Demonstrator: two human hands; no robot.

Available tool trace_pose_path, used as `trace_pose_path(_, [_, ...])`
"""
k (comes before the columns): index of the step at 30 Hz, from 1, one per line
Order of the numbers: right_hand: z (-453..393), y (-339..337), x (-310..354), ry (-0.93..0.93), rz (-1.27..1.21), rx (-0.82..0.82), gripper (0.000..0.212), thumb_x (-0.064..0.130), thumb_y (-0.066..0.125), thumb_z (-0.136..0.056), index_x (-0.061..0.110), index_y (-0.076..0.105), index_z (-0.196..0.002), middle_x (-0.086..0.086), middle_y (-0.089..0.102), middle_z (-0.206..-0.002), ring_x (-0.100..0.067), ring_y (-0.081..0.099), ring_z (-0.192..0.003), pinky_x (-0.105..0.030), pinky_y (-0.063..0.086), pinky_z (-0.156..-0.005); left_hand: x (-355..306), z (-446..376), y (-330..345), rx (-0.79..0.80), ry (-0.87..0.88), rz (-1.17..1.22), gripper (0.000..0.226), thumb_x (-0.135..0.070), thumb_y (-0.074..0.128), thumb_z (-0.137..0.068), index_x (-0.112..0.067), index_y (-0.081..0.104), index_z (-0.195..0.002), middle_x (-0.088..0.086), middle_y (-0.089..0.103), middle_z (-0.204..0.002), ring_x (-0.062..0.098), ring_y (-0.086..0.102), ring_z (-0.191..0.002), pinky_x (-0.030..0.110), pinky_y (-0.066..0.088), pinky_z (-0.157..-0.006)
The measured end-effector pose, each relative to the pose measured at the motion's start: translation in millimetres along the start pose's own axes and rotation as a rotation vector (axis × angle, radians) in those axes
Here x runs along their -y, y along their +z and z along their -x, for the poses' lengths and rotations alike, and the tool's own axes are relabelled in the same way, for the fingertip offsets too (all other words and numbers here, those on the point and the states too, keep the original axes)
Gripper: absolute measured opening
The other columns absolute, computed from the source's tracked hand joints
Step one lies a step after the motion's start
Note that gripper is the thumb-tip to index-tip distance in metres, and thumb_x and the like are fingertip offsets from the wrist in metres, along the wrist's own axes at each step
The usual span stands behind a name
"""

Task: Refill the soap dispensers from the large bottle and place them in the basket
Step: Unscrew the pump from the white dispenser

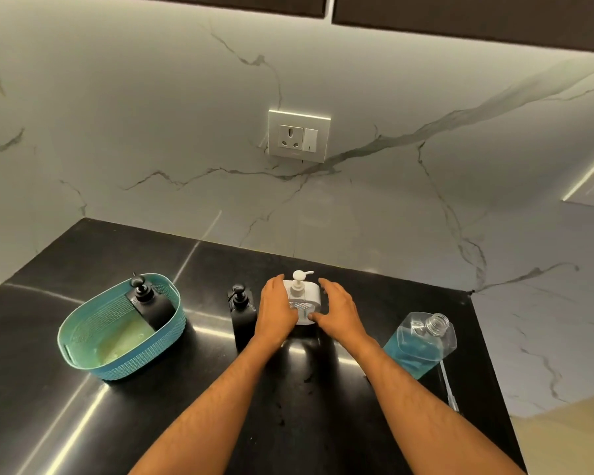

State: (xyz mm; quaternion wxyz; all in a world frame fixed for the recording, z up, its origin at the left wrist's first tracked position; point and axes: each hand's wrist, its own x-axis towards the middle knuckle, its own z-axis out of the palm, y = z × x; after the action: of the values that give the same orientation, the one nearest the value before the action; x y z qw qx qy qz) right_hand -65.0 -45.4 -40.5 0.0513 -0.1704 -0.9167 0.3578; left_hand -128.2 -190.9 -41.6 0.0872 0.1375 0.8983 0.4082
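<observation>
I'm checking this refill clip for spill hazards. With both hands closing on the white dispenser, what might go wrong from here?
1. The large bottle stands uncapped near the counter's right edge; an elbow bump could likely tip it and spill blue soap.
2. The left hand works right beside the black dispenser, which might get knocked over.
3. The right hand seems only loosely on the white dispenser, so it could slip when lifted.

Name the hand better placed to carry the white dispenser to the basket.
Left, probably: the left hand already grips the white dispenser on the basket's side.
</observation>
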Motion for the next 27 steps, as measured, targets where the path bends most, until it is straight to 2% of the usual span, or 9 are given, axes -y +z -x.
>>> trace_pose_path(2, [-2,2,1,-0.026,-0.014,-0.005,0.076,0.016,0.083,-0.082,0.016,0.046,-0.149,-0.002,0.053,-0.144,-0.019,0.049,-0.134,-0.032,0.04,-0.111,3,-3,1,-0.013,0.006,-0.013,0.067,-0.001,0.074,-0.083,-0.009,0.046,-0.144,0.011,0.05,-0.144,0.028,0.049,-0.133,0.041,0.046,-0.111])
trace_pose_path(5, [-4,6,-1,-0.038,-0.049,-0.054,0.058,0.014,0.079,-0.085,0.018,0.055,-0.139,-0.001,0.06,-0.134,-0.018,0.057,-0.124,-0.039,0.05,-0.107,7,-6,3,-0.029,0.024,-0.031,0.058,-0.001,0.076,-0.082,-0.013,0.052,-0.134,0.006,0.054,-0.131,0.025,0.053,-0.123,0.036,0.048,-0.103])
trace_pose_path(8, [-1,5,-3,-0.051,-0.064,-0.085,0.052,0.011,0.078,-0.085,0.019,0.059,-0.134,0.0,0.062,-0.13,-0.015,0.059,-0.118,-0.04,0.055,-0.102,8,-2,5,-0.024,0.036,-0.038,0.055,-0.005,0.08,-0.082,-0.016,0.054,-0.129,0.003,0.055,-0.127,0.022,0.054,-0.12,0.03,0.046,-0.098])
trace_pose_path(13, [30,-2,-8,-0.075,-0.05,-0.141,0.052,0.008,0.077,-0.084,0.02,0.06,-0.131,0.002,0.063,-0.129,-0.012,0.06,-0.115,-0.037,0.056,-0.099,3,24,2,0.015,0.11,-0.046,0.054,-0.018,0.088,-0.08,-0.019,0.056,-0.123,-0.002,0.056,-0.12,0.016,0.054,-0.112,0.028,0.048,-0.095])
trace_pose_path(15, [49,-6,-9,-0.067,-0.052,-0.149,0.052,0.008,0.077,-0.085,0.021,0.059,-0.132,0.002,0.063,-0.129,-0.01,0.059,-0.115,-0.034,0.057,-0.098,2,38,-3,0.069,0.146,-0.028,0.056,-0.026,0.091,-0.076,-0.025,0.054,-0.117,-0.008,0.053,-0.113,0.01,0.055,-0.102,0.02,0.046,-0.086])
trace_pose_path(19, [91,-12,-6,-0.044,-0.052,-0.131,0.054,0.013,0.08,-0.084,0.02,0.06,-0.133,0.003,0.063,-0.131,-0.008,0.058,-0.117,-0.017,0.049,-0.095,4,65,-20,0.175,0.16,0.009,0.062,-0.038,0.097,-0.064,-0.031,0.055,-0.109,-0.015,0.058,-0.105,0.001,0.057,-0.092,0.012,0.043,-0.072])
trace_pose_path(22, [118,-11,0,-0.018,-0.052,-0.112,0.057,0.018,0.083,-0.081,0.021,0.06,-0.133,0.003,0.064,-0.13,-0.008,0.058,-0.116,-0.022,0.05,-0.098,9,87,-29,0.218,0.172,0.055,0.061,-0.036,0.1,-0.059,-0.032,0.057,-0.103,-0.02,0.063,-0.094,-0.003,0.062,-0.088,0.01,0.048,-0.069])
trace_pose_path(25, [140,-10,12,-0.021,-0.054,-0.132,0.062,0.026,0.085,-0.074,0.021,0.061,-0.131,0.007,0.062,-0.125,-0.007,0.055,-0.114,-0.033,0.052,-0.099,18,107,-31,0.199,0.19,0.104,0.056,-0.036,0.099,-0.059,-0.027,0.064,-0.102,-0.015,0.07,-0.094,0.001,0.066,-0.088,0.021,0.054,-0.073])
trace_pose_path(27, [153,-8,25,-0.06,-0.018,-0.215,0.066,0.04,0.085,-0.07,0.023,0.06,-0.128,0.01,0.059,-0.121,-0.007,0.05,-0.112,-0.027,0.049,-0.094,23,120,-31,0.179,0.204,0.132,0.053,-0.033,0.097,-0.062,-0.023,0.069,-0.106,-0.013,0.072,-0.095,-0.001,0.067,-0.088,0.024,0.054,-0.074])
